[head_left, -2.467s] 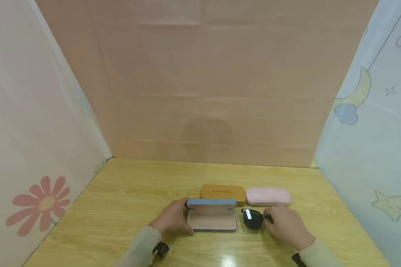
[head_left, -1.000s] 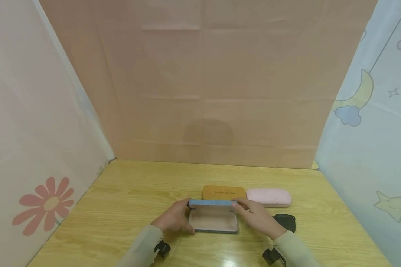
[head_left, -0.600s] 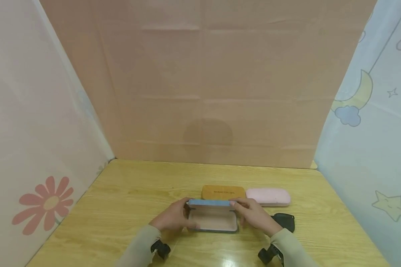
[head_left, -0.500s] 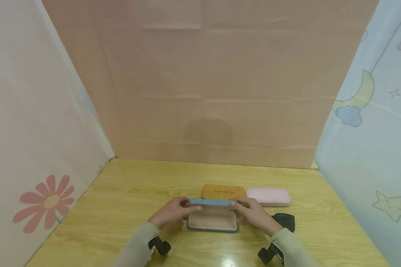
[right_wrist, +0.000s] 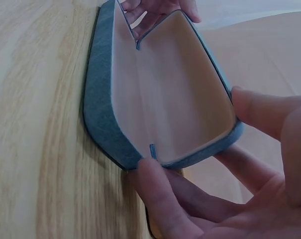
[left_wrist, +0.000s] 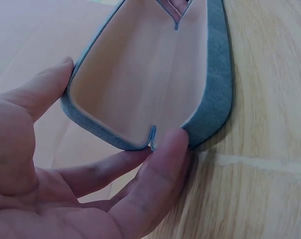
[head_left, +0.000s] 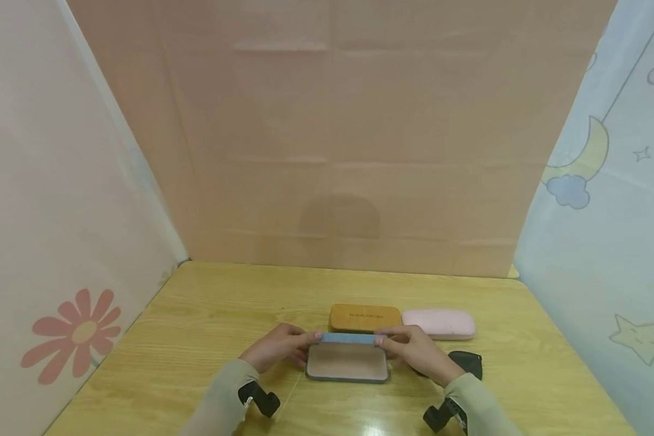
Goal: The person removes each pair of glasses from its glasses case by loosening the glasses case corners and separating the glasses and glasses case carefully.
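Note:
A blue glasses case (head_left: 346,363) with a pale lining stands raised-lidded on the table in the head view, nothing inside it. My left hand (head_left: 277,348) holds its left end, thumb on the lid's front edge. At the right end my right hand (head_left: 416,353) grips the lid, thumb on the same edge. Both wrist views show the glasses case (left_wrist: 140,69) between thumb and fingers, with fingertips at the hinge notch. Black sunglasses (head_left: 467,363) lie on the table, partly hidden behind my right hand and wrist.
Just behind the blue case lies a tan glasses case (head_left: 365,316) with lettering on top. A pink glasses case (head_left: 438,323) sits beside it on the right. The wooden table (head_left: 240,290) meets a brown backdrop (head_left: 327,181), with patterned sheets at both sides.
My right hand has set the sunglasses down on the right and taken hold of the case lid. My left thumb has moved from the base up to the lid, which now tilts lower.

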